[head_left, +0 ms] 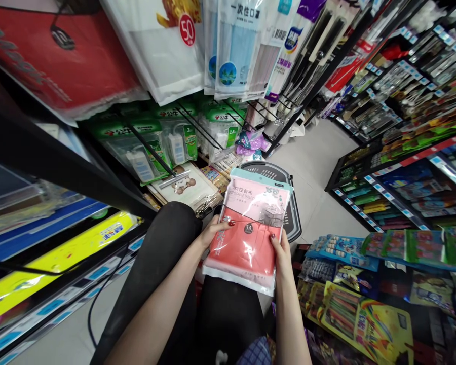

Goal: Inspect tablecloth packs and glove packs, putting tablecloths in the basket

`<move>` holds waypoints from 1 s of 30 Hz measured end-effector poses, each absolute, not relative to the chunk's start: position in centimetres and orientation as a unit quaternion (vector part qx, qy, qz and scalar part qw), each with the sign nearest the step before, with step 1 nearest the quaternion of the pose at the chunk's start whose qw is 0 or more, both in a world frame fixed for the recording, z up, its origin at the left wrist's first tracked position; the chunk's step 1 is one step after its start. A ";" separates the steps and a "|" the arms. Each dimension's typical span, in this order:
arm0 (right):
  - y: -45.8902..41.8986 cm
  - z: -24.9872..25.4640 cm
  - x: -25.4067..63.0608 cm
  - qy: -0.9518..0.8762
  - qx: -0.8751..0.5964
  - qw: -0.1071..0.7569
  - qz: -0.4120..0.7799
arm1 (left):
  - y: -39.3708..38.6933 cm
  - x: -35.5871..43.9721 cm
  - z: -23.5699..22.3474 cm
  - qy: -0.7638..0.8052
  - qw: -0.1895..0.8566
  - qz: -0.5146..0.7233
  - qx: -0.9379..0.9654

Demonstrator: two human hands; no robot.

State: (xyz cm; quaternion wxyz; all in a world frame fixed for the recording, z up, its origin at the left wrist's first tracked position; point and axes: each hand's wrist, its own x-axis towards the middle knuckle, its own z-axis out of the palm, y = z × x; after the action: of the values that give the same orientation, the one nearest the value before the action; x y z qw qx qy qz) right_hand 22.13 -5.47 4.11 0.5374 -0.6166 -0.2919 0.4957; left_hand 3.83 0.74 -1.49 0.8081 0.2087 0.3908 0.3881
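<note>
A flat plastic pack of red disposable tablecloths point(247, 243) lies between my two hands, above my knees. Its label is pink with a pale green top edge. My left hand point(215, 230) grips the left side, thumb across the front. On the right edge, my right hand point(283, 248) holds on with its thumb on the front. The other fingers of both hands are hidden behind the pack. Just past it, partly covered, a dark grey basket point(295, 223) stands on the floor.
Hooks at the front hold mask packs point(237, 50), a large red pack point(57, 56) and green-topped socket packs point(182, 137). Flat packs point(188, 187) lie low beneath. Snack packs point(365, 314) fill the right shelf. An aisle floor point(315, 157) runs ahead between shelves.
</note>
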 end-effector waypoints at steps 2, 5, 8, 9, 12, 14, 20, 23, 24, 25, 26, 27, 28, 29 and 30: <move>-5.5 4.2 22.1 -0.289 -0.621 0.534 0.496 | 0.7 3.8 -1.4 0.399 0.804 0.391 0.207; -5.4 4.0 22.2 -0.285 -0.621 0.534 0.498 | 0.7 3.9 -1.5 0.396 0.806 0.390 0.206; -5.3 3.4 22.6 -0.283 -0.626 0.523 0.505 | 0.8 3.9 -1.7 0.403 0.804 0.389 0.201; -5.3 3.2 22.7 -0.282 -0.631 0.517 0.505 | 0.8 4.0 -1.8 0.408 0.803 0.387 0.198; -5.3 2.6 23.2 -0.280 -0.652 0.502 0.495 | 0.8 4.1 -1.9 0.419 0.804 0.377 0.187; -5.3 2.4 23.5 -0.283 -0.662 0.494 0.488 | 0.8 4.2 -2.0 0.420 0.806 0.377 0.181; -5.2 2.2 23.6 -0.278 -0.672 0.486 0.485 | 0.9 4.3 -2.3 0.418 0.809 0.376 0.173; -4.9 2.3 23.3 -0.241 -0.677 0.480 0.503 | 1.0 4.2 -2.5 0.416 0.812 0.368 0.177; -4.9 2.3 23.2 -0.230 -0.678 0.477 0.510 | 1.1 4.2 -2.6 0.414 0.815 0.364 0.179; -4.8 2.3 23.1 -0.221 -0.677 0.473 0.518 | 1.1 4.2 -2.6 0.413 0.817 0.361 0.179; -4.8 2.3 23.1 -0.215 -0.676 0.470 0.525 | 1.1 4.2 -2.6 0.412 0.819 0.358 0.178; -4.7 2.3 23.1 -0.210 -0.676 0.467 0.529 | 1.1 4.2 -2.5 0.412 0.821 0.355 0.176; -4.8 2.3 23.2 -0.207 -0.677 0.464 0.533 | 1.1 4.3 -2.4 0.414 0.822 0.352 0.172; -4.8 2.2 23.2 -0.203 -0.677 0.461 0.537 | 1.1 4.3 -2.3 0.418 0.821 0.350 0.168; -4.8 2.2 23.2 -0.200 -0.677 0.458 0.540 | 1.1 4.3 -2.2 0.423 0.820 0.347 0.164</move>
State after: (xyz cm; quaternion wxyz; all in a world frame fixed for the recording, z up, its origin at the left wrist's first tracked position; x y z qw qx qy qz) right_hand 23.24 -4.82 2.24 0.4579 -0.6772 -0.2003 0.5400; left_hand 4.33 1.10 -2.16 0.8203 0.1645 0.4234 0.3475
